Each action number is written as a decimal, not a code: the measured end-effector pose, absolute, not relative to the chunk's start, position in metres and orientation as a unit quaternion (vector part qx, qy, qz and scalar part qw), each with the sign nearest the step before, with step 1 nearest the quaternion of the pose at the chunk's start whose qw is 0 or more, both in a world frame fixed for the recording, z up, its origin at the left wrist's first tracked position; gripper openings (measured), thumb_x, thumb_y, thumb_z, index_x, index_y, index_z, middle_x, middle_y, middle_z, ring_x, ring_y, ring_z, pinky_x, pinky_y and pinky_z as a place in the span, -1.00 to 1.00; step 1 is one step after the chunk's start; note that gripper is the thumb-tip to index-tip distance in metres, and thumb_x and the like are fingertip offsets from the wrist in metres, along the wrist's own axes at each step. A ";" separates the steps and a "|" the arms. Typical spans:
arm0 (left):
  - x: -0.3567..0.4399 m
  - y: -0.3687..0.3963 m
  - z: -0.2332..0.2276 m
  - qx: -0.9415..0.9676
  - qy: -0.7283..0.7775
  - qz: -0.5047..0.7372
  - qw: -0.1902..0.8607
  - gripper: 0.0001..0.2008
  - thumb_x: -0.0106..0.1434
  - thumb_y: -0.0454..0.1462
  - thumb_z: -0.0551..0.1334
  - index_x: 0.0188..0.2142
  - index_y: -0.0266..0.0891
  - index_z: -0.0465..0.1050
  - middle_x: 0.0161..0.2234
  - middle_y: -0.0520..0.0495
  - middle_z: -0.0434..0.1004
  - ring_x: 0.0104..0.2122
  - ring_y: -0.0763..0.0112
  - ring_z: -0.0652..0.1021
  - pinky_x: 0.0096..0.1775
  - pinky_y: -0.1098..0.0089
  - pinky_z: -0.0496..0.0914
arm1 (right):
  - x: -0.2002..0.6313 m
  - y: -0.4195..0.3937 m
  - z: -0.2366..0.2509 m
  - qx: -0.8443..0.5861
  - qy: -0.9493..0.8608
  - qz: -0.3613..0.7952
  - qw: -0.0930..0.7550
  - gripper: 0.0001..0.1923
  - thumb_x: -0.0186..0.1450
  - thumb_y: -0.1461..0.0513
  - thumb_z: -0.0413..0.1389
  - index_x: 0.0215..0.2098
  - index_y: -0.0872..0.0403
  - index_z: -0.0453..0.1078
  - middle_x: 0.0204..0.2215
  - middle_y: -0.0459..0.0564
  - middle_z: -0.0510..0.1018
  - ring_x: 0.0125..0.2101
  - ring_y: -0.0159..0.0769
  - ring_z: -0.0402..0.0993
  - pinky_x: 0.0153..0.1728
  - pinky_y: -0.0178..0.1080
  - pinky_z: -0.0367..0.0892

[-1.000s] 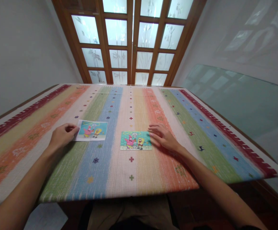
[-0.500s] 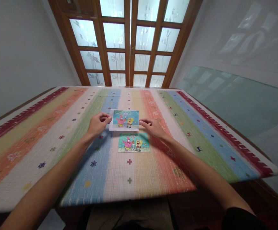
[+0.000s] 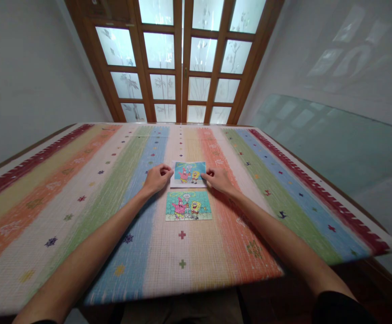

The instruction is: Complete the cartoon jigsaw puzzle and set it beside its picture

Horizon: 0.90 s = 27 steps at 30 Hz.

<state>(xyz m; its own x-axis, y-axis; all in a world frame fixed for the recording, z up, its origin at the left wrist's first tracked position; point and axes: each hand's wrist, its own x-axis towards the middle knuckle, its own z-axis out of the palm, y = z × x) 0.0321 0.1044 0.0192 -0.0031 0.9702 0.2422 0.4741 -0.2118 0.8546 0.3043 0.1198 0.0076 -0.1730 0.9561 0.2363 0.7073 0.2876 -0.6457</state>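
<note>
Frosted glass doors (image 3: 182, 63) stand behind a desk (image 3: 81, 189) spread with a striped cloth. On it, the left hand (image 3: 157, 178) pinches the left edge of a cartoon picture card (image 3: 189, 173), its grip closed on it, while the right hand (image 3: 218, 179) holds the card's right edge. Just below the card, nearer the person, lies an assembled jigsaw puzzle (image 3: 188, 209) with the same picture, flat and untouched.

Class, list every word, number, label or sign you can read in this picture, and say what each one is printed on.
No readable text anywhere.
Picture card, between the left hand and right hand: cartoon figures only, no words visible.
Puzzle: the same cartoon, any print too small to read.
Mat: stripes, crosses and flower marks, no letters.
</note>
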 end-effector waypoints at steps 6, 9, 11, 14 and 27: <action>0.029 0.105 0.011 0.689 0.558 0.401 0.230 -0.80 0.19 -0.20 0.28 -0.19 -0.21 0.49 -0.43 -0.03 0.62 -0.39 0.27 0.59 -0.21 0.30 0.44 | 0.302 0.125 0.001 -0.566 -0.757 0.185 0.271 -0.73 0.33 0.22 0.27 -0.49 0.07 0.36 -0.48 -0.04 0.50 -0.43 -0.25 0.40 -0.39 -0.27 0.16; 0.027 0.106 0.007 0.712 0.552 0.382 0.206 -0.73 0.23 -0.21 0.25 -0.09 -0.23 0.48 -0.41 -0.01 0.59 -0.41 0.28 0.56 -0.20 0.28 0.44 | 0.302 0.125 -0.002 -0.556 -0.767 0.162 0.276 -0.85 0.28 0.25 0.31 -0.35 0.09 0.43 -0.41 -0.01 0.52 -0.38 -0.23 0.42 -0.33 -0.26 0.22; 0.026 0.107 0.006 0.731 0.544 0.365 0.188 -0.78 0.23 -0.23 0.25 -0.13 -0.23 0.52 -0.40 -0.03 0.56 -0.37 0.26 0.55 -0.15 0.24 0.44 | 0.304 0.126 -0.004 -0.535 -0.781 0.145 0.287 -0.80 0.28 0.25 0.32 -0.16 0.09 0.46 -0.37 -0.02 0.52 -0.34 -0.19 0.42 -0.28 -0.24 0.26; 0.023 0.108 0.003 0.758 0.531 0.342 0.163 -0.86 0.24 -0.24 0.24 -0.28 -0.21 0.58 -0.34 -0.09 0.53 -0.25 0.19 0.54 -0.02 0.18 0.42 | 0.309 0.128 -0.007 -0.508 -0.806 0.117 0.281 -0.64 0.31 0.23 0.32 0.06 0.05 0.45 -0.29 -0.01 0.49 -0.26 -0.13 0.42 -0.19 -0.19 0.31; 0.017 0.115 0.002 0.773 0.534 0.310 0.149 -0.77 0.29 -0.21 0.21 -0.26 -0.22 0.65 -0.22 -0.16 0.58 -0.25 0.19 0.54 -0.01 0.14 0.44 | 0.319 0.130 -0.013 -0.481 -0.833 0.102 0.253 -0.84 0.44 0.25 0.16 -0.07 0.14 0.53 -0.21 0.09 0.49 -0.14 -0.11 0.43 -0.02 -0.13 0.33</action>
